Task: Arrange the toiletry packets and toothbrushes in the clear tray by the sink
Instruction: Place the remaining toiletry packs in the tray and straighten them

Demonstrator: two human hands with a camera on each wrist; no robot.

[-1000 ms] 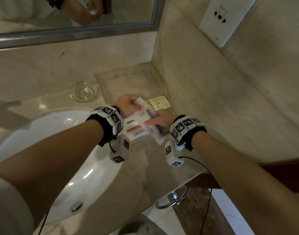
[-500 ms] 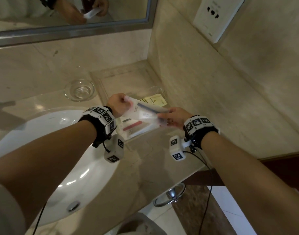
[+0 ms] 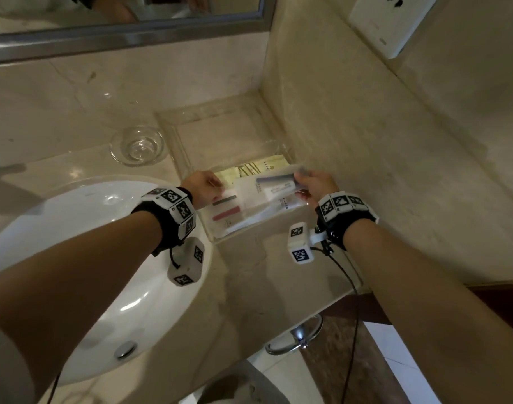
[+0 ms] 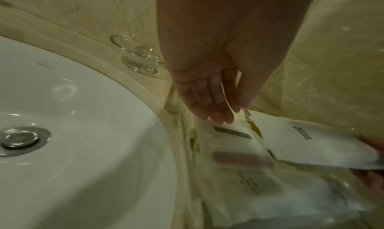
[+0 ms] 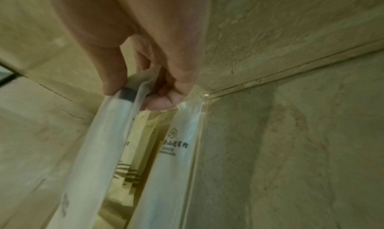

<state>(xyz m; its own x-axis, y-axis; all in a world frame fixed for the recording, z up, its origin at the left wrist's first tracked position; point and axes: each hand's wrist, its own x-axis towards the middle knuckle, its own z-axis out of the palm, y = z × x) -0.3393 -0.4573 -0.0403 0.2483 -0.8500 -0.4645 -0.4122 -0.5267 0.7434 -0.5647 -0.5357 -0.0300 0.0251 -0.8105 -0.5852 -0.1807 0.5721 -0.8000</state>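
Observation:
The clear tray (image 3: 220, 135) sits in the counter corner against the right wall. In it lie yellow packets (image 3: 267, 167) and clear packets with a dark toothbrush (image 3: 223, 201) and a red toothbrush (image 3: 226, 214). My right hand (image 3: 302, 185) pinches one end of a translucent toothbrush packet (image 3: 275, 179) and holds it over the tray; the right wrist view shows thumb and fingers of the right hand (image 5: 141, 94) on the packet's dark tip (image 5: 127, 93). My left hand (image 3: 216, 183) hovers at the tray's left side, fingers straight (image 4: 218, 107) above a yellow packet, holding nothing.
A small glass dish (image 3: 137, 145) stands left of the tray. The white sink basin (image 3: 74, 228) lies under my left forearm. The stone wall (image 3: 366, 141) runs close along the tray's right side. A chrome towel ring (image 3: 296, 342) hangs below the counter edge.
Both hands held the translucent packet before. The left hand has let go and its fingers have straightened. The right hand keeps the packet and has drawn it to the right over the tray.

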